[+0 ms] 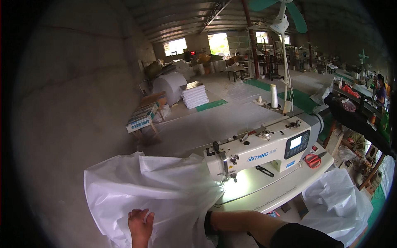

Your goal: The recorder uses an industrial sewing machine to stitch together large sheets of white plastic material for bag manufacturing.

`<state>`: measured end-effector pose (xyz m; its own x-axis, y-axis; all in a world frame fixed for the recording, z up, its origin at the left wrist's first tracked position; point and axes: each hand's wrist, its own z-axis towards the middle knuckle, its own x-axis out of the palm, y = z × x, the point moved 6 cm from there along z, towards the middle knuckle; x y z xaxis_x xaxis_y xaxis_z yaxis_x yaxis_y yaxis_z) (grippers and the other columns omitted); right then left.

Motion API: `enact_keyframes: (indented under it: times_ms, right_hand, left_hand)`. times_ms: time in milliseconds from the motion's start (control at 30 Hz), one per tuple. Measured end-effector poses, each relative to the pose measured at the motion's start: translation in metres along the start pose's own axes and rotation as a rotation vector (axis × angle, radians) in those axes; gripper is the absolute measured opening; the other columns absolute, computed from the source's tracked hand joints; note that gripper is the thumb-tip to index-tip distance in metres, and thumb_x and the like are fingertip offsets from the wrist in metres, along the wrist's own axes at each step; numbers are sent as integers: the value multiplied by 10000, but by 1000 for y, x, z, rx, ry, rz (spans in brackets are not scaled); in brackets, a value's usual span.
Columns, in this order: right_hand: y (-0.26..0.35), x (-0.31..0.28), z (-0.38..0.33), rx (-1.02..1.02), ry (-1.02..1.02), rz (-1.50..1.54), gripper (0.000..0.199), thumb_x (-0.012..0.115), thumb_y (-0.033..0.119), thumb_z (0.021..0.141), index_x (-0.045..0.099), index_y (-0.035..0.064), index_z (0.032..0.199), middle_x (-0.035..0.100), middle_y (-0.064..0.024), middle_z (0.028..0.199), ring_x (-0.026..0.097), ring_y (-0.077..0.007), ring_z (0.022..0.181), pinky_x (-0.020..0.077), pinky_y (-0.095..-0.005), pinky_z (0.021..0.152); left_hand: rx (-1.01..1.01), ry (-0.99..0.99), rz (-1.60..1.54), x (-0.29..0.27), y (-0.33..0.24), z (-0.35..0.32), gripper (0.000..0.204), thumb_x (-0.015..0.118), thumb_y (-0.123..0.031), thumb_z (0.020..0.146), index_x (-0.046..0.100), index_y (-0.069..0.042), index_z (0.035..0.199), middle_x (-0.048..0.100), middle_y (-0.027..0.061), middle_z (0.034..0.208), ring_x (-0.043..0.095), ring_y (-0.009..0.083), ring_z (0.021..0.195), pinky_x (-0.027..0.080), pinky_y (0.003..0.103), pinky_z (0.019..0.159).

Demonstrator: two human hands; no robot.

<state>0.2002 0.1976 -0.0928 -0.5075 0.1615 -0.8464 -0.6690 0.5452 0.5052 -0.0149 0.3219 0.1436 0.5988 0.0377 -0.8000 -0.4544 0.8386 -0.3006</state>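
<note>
A large white plastic-like sheet [124, 182] spreads left of the white sewing machine [248, 153]. Its gathered right side narrows toward the lit needle area, where the exact contact is hard to make out. My left hand [139, 225] lies over the near part of the sheet, fingers loosely bent, thumb apart, gripping nothing I can see. My right forearm [248, 221] crosses in front of the machine table from the lower right. A dark band circles its wrist; the hand beyond is hidden at the sheet. Black thread snips [264, 171] lie on the machine bed.
Red-handled scissors [313, 161] rest at the table's right end. A thread cone [273, 97] stands behind the machine. More white sheeting [337, 202] hangs at the right. Farther off are a stack of white bundles [194, 96], a big roll [168, 87] and a person [381, 91].
</note>
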Motion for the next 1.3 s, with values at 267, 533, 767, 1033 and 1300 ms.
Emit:
enact_keyframes:
  times_ms: [267, 533, 767, 1033, 1300]
  right_hand:
    - [16, 5, -18, -43, 81, 267, 418, 488, 264, 938, 468, 42, 1292, 523, -120, 1257, 501, -248, 1167, 415, -367, 964]
    - [36, 34, -171, -104, 642, 1155, 421, 492, 282, 939, 475, 47, 1288, 525, -117, 1256, 498, -247, 1171, 404, -366, 978]
    - [-5, -10, -263, -276, 601, 1342, 424, 495, 297, 940, 481, 52, 1285, 528, -114, 1254, 495, -247, 1175, 395, -366, 991]
    - [-7, 15, -290, 197, 612, 1409, 380, 583, 197, 893, 528, -25, 1196, 599, -116, 1094, 598, -215, 983, 523, -416, 821]
    - [-73, 1, -304, 281, 681, 716, 298, 497, 212, 913, 600, -53, 1003, 661, -159, 829, 663, -257, 638, 566, -381, 557]
  left_hand:
    - [-214, 217, -97, 51, 66, -65, 546, 620, -372, 840, 505, -63, 1276, 482, 203, 1308, 451, 353, 1215, 377, 412, 1006]
    - [-359, 257, -14, 40, 60, -103, 604, 613, -349, 849, 446, 4, 1310, 457, 200, 1342, 421, 334, 1255, 350, 400, 1040]
    - [-356, -233, -354, -86, -75, -175, 309, 599, -92, 853, 579, 4, 1146, 623, 185, 1080, 624, 304, 971, 498, 360, 840]
    - [-101, 28, -26, 45, -151, -258, 423, 573, -97, 831, 491, -42, 1243, 555, 189, 1183, 548, 349, 1079, 449, 421, 930]
    - [-1008, -74, 757, -76, 61, -352, 597, 653, -319, 780, 447, -80, 1287, 560, 120, 1169, 512, 350, 1089, 436, 489, 866]
